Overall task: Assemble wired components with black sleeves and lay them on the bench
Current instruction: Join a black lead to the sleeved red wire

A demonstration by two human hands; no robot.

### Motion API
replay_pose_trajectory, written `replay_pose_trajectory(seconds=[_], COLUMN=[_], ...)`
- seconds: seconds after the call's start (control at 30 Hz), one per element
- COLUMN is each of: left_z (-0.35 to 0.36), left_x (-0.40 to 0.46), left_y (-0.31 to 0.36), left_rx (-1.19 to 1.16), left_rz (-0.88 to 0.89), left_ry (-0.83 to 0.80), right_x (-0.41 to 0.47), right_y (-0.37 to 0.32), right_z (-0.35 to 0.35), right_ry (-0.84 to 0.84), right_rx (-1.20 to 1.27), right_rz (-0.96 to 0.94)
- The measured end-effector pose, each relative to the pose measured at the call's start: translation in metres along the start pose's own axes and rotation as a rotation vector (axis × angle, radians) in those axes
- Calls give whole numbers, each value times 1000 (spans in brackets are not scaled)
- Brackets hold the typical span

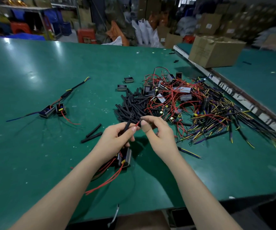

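Left hand (117, 138) grips a black sleeve (127, 127) above the green bench (34, 67), a boxy wired component (124, 157) dangling under it. Right hand (158, 131) pinches the red wire tip (137, 124) right at the sleeve's end. Two finished components (52, 110) lie off left; sleeve pile (132, 105) sits just ahead.

Head view, forward-down over bench (51, 80) (close, wide-angle).

bench (51, 67): smooth green mat, glossy glare | sleeves (130, 105): matt black rubbery tubing | wires (170, 95): shiny red plastic insulation | box (213, 52): dull brown cardboard, creased
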State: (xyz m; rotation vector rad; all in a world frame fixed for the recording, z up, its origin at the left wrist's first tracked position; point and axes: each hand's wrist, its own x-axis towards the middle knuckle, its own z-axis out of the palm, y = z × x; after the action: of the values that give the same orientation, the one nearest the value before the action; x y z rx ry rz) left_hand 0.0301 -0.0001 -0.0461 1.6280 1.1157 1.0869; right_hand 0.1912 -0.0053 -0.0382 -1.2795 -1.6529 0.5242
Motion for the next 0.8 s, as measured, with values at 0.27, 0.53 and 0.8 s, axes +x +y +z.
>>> replay_pose_trajectory(seconds=[0.27, 0.53, 0.8], left_z=[-1, 1, 0], left_x=[1, 3, 0], left_y=[-4, -7, -8], left_rx=[43, 98, 70], left_rz=[40, 47, 31], left_ry=[-71, -32, 1], right_x=[-1, 2, 20], right_y=[-5, -3, 44], right_z=[4, 2, -107], right_ry=[-26, -33, 760], right_rx=[238, 357, -87], right_rz=[132, 254, 455])
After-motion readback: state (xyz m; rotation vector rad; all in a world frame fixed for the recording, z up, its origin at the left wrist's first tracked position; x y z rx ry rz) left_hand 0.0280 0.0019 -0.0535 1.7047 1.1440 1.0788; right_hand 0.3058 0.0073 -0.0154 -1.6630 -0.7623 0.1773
